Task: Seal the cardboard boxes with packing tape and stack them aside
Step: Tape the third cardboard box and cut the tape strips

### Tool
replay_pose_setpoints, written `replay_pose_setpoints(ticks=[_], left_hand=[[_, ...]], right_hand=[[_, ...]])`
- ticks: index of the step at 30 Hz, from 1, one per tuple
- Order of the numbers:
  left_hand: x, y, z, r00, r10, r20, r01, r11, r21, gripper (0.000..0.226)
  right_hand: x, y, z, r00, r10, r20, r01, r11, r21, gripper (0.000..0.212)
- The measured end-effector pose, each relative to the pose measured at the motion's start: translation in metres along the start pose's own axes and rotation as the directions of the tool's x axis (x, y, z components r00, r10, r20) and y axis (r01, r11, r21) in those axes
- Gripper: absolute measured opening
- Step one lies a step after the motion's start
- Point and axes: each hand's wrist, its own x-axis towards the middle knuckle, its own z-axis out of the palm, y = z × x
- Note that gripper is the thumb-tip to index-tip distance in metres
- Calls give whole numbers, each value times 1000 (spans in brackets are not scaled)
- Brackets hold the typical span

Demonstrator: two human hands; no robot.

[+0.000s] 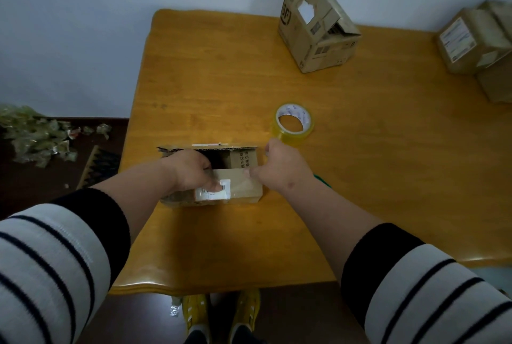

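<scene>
Bare table (221,80) lies beyond the box (210,174); tape roll (295,123) crowds its right.

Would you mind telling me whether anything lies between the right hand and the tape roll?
Nothing visible does: the tape roll sits on bare table just beyond the right hand, which holds the box.

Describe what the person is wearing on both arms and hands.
Both arms wear the same top: white sleeves with thin dark stripes, ending in wide black cuffs pushed up the forearm. See the left sleeve and the right sleeve. The left hand and right hand are bare: no gloves, rings, watch or wristband show.
</scene>
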Motion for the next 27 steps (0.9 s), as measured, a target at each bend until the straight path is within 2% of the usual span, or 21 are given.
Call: replay_pose_setpoints(ticks=[4,8,9,12,13,17,21,23,27], left_hand=[[-1,-1,1,1000,-9,-22,9,1000,-28,34],[-1,0,5,999,-40,-8,39,998,-47,65],[-2,0,6,999,-47,-18,46,999,-26,66],[-1,0,8,997,-42,-58,45,998,45,53],[-1,-1,9,997,-35,-63,39,998,54,51],[-3,-3,9,998,-18,-61,24,996,86,46],[-1,-5,9,999,0,-34,0,1000,-7,37],[-1,-6,10,1000,8,-27,-9,999,-34,34],[-2,-7,11,999,7,-36,-10,998,-66,40]], right_hand=[[-1,13,3,999,25,43,-30,994,107,58],[-2,21,4,982,175,75,-190,901,391,34],[-4,20,6,978,179,109,-209,878,430,36],[-12,12,15,969,99,228,-187,896,404,69],[-13,10,18,967,83,240,-176,901,396,72],[-12,17,19,952,80,294,-220,848,482,49],[-14,29,14,932,60,356,-270,772,576,27],[-15,33,12,924,61,378,-297,736,608,23],[-17,38,13,917,70,392,-327,694,642,28]])
